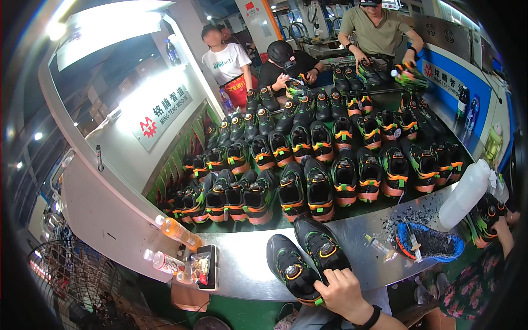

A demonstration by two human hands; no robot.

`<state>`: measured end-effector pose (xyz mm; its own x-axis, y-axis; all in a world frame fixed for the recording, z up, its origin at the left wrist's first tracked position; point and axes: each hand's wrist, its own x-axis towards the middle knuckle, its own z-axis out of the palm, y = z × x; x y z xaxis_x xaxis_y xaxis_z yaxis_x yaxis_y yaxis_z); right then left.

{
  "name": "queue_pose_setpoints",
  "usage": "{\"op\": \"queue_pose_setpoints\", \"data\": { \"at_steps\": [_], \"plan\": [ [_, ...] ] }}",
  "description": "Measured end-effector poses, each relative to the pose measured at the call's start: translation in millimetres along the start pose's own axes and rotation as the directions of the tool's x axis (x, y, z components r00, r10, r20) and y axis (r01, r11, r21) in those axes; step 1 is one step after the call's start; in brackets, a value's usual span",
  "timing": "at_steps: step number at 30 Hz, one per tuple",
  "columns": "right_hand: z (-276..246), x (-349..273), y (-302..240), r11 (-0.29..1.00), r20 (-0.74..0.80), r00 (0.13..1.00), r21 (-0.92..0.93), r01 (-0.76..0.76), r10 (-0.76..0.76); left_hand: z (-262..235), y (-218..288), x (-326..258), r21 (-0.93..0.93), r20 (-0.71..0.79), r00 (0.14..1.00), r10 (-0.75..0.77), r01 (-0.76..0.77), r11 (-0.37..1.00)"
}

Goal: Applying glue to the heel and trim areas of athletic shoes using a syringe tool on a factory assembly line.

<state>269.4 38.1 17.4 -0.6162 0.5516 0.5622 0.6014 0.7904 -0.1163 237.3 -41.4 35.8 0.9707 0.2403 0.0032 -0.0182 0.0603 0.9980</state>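
Note:
My right hand comes in from the bottom edge with a dark band on its wrist. It grips the heels of a pair of black shoes with green and orange trim, which lie side by side on the metal ledge, toes pointing away from me. My left hand is out of the picture. Just beyond the ledge, the green conveyor belt carries several rows of the same kind of shoes.
A blue dish of black crumbs with a brush and a white squeeze bottle sit right on the ledge. An orange drink bottle and a phone lie left. A co-worker's hand holds a shoe at right; three people work at the far end.

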Motion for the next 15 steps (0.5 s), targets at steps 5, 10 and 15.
{"op": "queue_pose_setpoints", "data": {
  "at_steps": [5,10,15],
  "plan": [
    [-1.1,-0.4,1.9,1.0,0.003,1.0,-0.003,0.001,-0.001,0.2,-5.5,-0.5,0.049,0.002,1.0,-0.008,0.008,0.999],
    [-1.5,-2.8,4.4,1.0,-0.005,1.0,0.004,0.007,-0.007,-2.0,3.1,2.2,0.041,0.002,0.998,-0.058,0.058,0.997],
    [-2.1,-3.0,3.7,1.0,0.004,1.0,-0.001,0.006,-0.006,-1.2,0.8,2.4,0.044,0.002,0.996,-0.092,0.092,0.995]
  ]
}}
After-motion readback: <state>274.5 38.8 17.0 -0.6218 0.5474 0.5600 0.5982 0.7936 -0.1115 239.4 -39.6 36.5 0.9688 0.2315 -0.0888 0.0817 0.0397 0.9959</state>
